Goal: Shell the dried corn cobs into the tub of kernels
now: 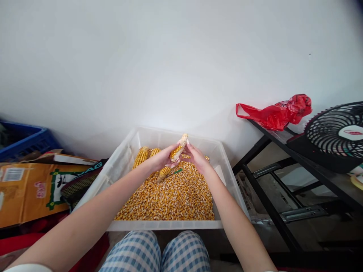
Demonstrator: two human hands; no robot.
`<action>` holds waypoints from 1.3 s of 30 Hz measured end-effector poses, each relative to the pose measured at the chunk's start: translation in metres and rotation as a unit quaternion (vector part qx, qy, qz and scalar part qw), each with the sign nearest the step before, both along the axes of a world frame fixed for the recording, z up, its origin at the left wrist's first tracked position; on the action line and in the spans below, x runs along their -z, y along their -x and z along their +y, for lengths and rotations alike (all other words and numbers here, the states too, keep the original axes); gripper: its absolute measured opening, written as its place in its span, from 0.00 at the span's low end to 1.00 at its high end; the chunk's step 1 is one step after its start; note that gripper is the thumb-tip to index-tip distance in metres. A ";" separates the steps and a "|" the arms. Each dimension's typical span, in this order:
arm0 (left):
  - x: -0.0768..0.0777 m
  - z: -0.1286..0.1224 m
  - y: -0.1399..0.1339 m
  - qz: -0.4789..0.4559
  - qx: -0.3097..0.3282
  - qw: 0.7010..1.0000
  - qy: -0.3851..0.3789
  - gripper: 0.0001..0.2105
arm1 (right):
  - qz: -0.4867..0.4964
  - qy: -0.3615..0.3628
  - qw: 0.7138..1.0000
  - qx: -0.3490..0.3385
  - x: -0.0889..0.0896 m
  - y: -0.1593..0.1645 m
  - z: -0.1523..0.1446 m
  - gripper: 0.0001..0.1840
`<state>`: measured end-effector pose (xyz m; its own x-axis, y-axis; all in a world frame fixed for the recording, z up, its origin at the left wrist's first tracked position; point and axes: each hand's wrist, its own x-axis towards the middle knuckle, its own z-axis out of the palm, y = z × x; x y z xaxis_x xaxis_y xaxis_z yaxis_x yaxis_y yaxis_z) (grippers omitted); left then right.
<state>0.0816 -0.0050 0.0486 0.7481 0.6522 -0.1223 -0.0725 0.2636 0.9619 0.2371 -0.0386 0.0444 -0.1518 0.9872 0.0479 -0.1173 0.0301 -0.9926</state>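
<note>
Between my two hands, above a translucent plastic bin [181, 225], is a partly shelled corn cob [178, 150]. Yellow kernels cover part of it, while its upper end is bare and pale. My left hand [165, 156] is closed round its left side. My right hand [197, 156] has its fingers and thumb against the right side. Below lies a heap of loose corn kernels [172, 200]. Several ears of corn [141, 156] rest at the bin's back left, and another ear [163, 173] lies under my left hand. A thin green-handled tool [178, 171] sits on the kernels, partly hidden.
A black metal frame table [266, 132] at right bears a red plastic bag [279, 111] and a black fan [337, 132]. At left are a cardboard box [28, 189], a dark mesh bag [81, 185] and a blue crate [25, 139]. A white wall stands behind the bin.
</note>
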 end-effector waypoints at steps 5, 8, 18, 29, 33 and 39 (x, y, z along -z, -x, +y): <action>0.013 -0.004 -0.011 0.066 -0.041 0.996 -0.033 0.26 | -0.011 0.010 0.999 0.029 0.003 0.019 -0.004 0.21; 0.018 -0.008 -0.016 0.082 -0.088 0.992 -0.048 0.27 | 0.007 0.023 0.999 0.046 0.006 0.027 -0.006 0.21; 0.020 -0.003 -0.011 -0.018 -0.051 0.999 0.009 0.27 | 0.015 0.005 0.998 -0.055 0.006 0.014 -0.008 0.21; 0.019 -0.009 -0.018 0.049 -0.117 0.989 -0.081 0.25 | -0.039 0.009 0.999 0.006 0.011 0.028 -0.009 0.22; 0.016 -0.008 -0.014 0.017 -0.092 0.995 -0.046 0.26 | -0.036 0.003 0.998 -0.049 0.007 0.022 -0.011 0.22; 0.013 -0.010 -0.015 0.007 -0.114 0.992 -0.051 0.26 | 0.010 0.016 0.997 -0.080 0.006 0.018 -0.010 0.23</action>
<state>0.0962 -0.0148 0.0361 0.5777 0.8142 -0.0577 -0.1048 0.1441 0.9840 0.2192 -0.0487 0.0383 -0.3064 0.9517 0.0207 -0.1381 -0.0229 -0.9902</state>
